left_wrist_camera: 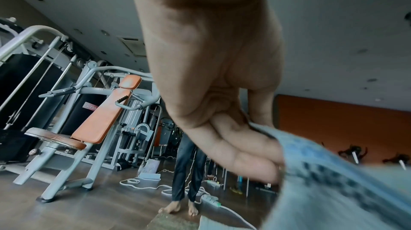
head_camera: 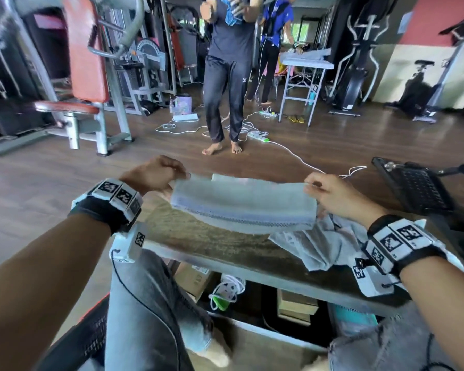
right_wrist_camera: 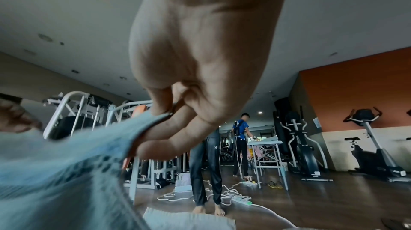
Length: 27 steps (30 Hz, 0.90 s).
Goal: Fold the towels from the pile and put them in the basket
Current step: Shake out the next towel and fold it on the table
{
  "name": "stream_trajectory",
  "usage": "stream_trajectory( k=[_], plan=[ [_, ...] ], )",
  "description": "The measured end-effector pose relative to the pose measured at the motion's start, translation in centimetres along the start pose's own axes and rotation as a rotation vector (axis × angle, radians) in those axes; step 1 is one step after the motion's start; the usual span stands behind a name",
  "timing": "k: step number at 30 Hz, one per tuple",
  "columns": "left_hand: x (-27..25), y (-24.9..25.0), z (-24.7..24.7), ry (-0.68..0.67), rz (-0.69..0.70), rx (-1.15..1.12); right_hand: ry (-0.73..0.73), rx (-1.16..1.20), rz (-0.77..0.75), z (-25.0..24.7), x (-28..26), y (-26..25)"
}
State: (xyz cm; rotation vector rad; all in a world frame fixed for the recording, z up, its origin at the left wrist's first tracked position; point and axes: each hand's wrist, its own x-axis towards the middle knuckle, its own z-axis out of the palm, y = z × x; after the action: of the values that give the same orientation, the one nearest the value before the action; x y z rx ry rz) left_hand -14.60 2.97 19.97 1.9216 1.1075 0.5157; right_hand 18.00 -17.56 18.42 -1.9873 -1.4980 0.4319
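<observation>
A pale blue-grey towel [head_camera: 243,203] with a dark patterned band hangs folded over, stretched between my two hands above the table [head_camera: 198,236]. My left hand [head_camera: 169,175] pinches its left end, and the left wrist view shows the fingers [left_wrist_camera: 244,149] clamped on the cloth [left_wrist_camera: 333,189]. My right hand [head_camera: 320,188] pinches the right end, thumb and fingers [right_wrist_camera: 169,137] closed on the towel's corner [right_wrist_camera: 66,160]. A crumpled grey towel [head_camera: 324,245] lies on the table under my right wrist. A black mesh basket [head_camera: 415,186] stands at the right.
A person [head_camera: 229,76] stands barefoot just beyond the table, with white cables and power strips [head_camera: 257,136] on the wooden floor. A gym machine with an orange seat [head_camera: 83,62] stands at the left. Boxes [head_camera: 296,303] sit under the table. My knees are below the near edge.
</observation>
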Motion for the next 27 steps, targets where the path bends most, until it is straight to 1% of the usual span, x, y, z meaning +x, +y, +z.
stream_trajectory(
  k=[2, 4, 5, 7, 9, 12, 16, 19, 22, 25, 27],
  plan=[
    [-2.3, 0.1, -0.2, -0.141, -0.102, 0.04, -0.157, 0.094, 0.096, 0.4, -1.5, -0.5],
    [-3.9, -0.3, -0.1, -0.289, -0.181, 0.051, -0.274, 0.169, 0.17, 0.9, -2.6, -0.6],
    [-4.3, -0.8, 0.0, -0.333, -0.2, 0.054, -0.308, 0.179, 0.185, 1.0, -2.8, -0.5],
    [-4.4, -1.6, 0.3, -0.36, -0.205, 0.056, -0.325, 0.187, 0.203, 1.5, -2.8, 0.1],
    [-4.0, -2.4, 0.7, -0.332, -0.204, 0.049, -0.302, 0.194, 0.222, 2.0, -2.2, 0.8],
    [-2.6, -3.3, 1.4, -0.255, -0.207, 0.041, -0.254, 0.167, 0.231, 2.8, -0.9, 1.9],
    [0.8, -4.2, 2.5, -0.12, -0.209, 0.029, -0.096, 0.123, 0.235, 3.6, 1.8, 3.6],
    [4.2, -5.2, 3.6, 0.018, -0.19, -0.004, 0.015, 0.09, 0.216, 4.1, 5.1, 5.0],
    [7.8, -6.5, 4.6, 0.145, -0.174, -0.022, 0.053, 0.006, 0.172, 4.6, 8.9, 6.0],
    [11.5, -7.8, 5.2, 0.202, -0.181, -0.03, 0.086, -0.059, 0.179, 5.4, 12.9, 7.1],
    [14.1, -8.8, 5.6, 0.237, -0.187, -0.011, 0.082, -0.103, 0.207, 6.2, 15.5, 8.0]
  ],
)
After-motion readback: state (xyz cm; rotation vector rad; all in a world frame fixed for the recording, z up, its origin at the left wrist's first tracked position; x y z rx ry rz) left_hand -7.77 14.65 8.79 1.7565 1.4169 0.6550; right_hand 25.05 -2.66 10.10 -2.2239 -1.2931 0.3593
